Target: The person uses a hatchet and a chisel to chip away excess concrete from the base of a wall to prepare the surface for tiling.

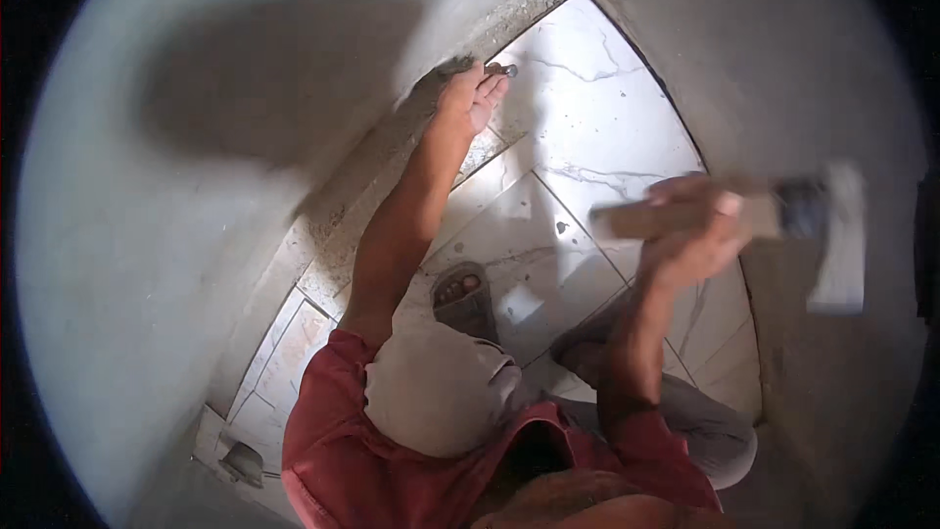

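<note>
My left arm reaches out to the foot of the left wall, where my left hand (472, 102) is closed round a short dark metal chisel (508, 71). Only its rounded end shows past my fingers; the rest is hidden by the hand and the wall base. On the right, my right hand (693, 235) grips the wooden handle of a hammer (838, 240), raised above the floor and smeared by motion. The hammer's pale metal head points toward the right wall, well apart from the chisel.
Grey plastered walls (685, 20) meet in a far corner. White veined tiles (607, 127) cover the floor, scattered with small dark crumbs (562, 227). A rough strip (357, 181) runs along the left wall. My sandalled foot (458, 292) and a grey notched piece (230, 451) are nearer.
</note>
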Action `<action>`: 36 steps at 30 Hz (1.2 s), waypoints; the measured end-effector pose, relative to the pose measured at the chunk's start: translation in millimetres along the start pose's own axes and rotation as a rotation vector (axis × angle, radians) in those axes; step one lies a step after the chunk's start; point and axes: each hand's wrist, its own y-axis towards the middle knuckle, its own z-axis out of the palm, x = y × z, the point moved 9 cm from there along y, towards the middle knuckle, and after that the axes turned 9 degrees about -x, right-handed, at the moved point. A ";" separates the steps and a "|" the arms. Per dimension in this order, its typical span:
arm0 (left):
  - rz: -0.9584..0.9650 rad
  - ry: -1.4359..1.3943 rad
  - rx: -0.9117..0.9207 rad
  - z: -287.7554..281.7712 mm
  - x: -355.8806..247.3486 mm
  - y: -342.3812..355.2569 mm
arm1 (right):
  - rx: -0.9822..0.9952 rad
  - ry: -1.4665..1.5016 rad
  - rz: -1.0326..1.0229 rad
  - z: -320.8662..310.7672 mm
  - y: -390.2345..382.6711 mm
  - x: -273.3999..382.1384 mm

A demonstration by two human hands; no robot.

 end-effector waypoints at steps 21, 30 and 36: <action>0.011 -0.001 -0.137 -4.5 3.3 2.5 | 0.399 -0.244 0.109 93.7 -57.6 -92.8; 0.005 -0.005 -0.090 -1.2 3.7 9.1 | -0.090 0.084 0.013 -13.2 23.6 -6.9; 0.009 -0.004 -0.154 -3.3 6.3 3.0 | 0.370 -0.559 -0.095 87.7 -67.3 -101.2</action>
